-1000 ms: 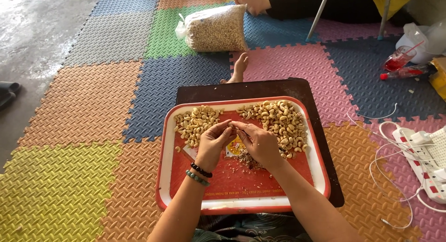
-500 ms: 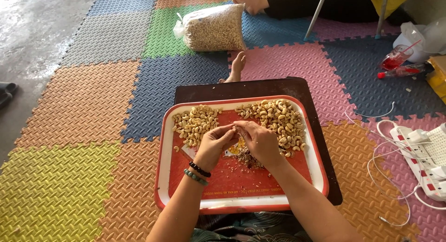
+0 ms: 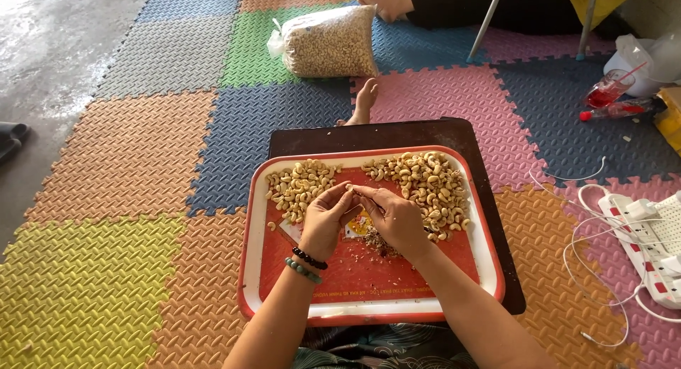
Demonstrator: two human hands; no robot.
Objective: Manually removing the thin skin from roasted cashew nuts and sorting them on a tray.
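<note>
Pinching one cashew (image 3: 349,188) between both hands, long axis sideways, over red tray (image 3: 369,309)

A clear plastic bag of pale nuts (image 3: 330,41), knotted, lies on the green mat (image 3: 248,50) tile.

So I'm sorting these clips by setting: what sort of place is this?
Probably a home floor used as a workspace. Coloured foam mats cover bare concrete, a red tray of cashew nuts sits on a low board, and a clear bag of nuts lies beyond. Both hands, left hand and right hand, pinch one nut.
</note>
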